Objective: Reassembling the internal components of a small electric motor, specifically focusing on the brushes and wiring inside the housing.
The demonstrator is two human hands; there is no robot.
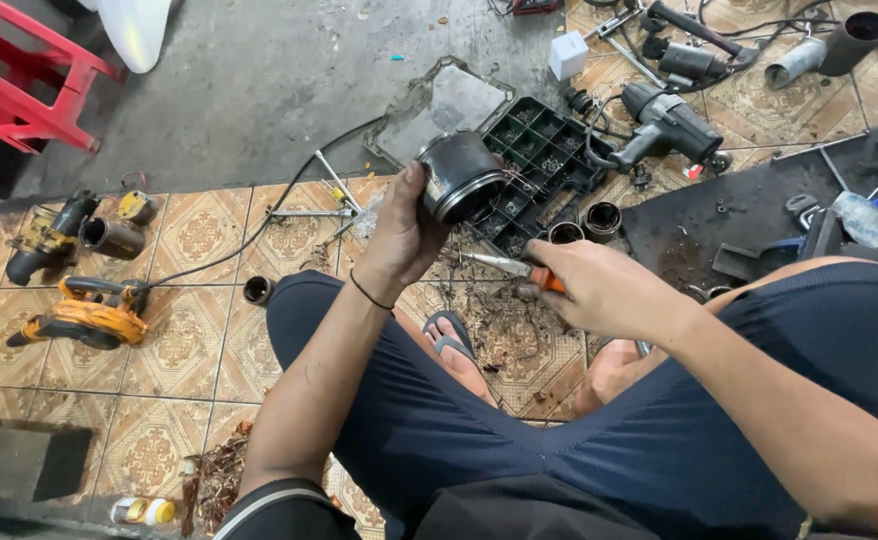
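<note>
The person sits on the tiled floor with the left hand wrapped tight round a dark metal cylinder, held up over the knees with its open end tilted right. The right hand is closed on orange-handled pliers, tips pointing left just below the cylinder. A black compartment tray and a grey power drill lie just beyond.

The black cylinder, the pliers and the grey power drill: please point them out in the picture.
black cylinder (456, 176), head view, on its dark side wall, held by the left hand (406, 232).
pliers (499, 264), head view, on the metal jaws, held by the right hand (599, 290).
grey power drill (671, 122), head view, on its body.
</note>
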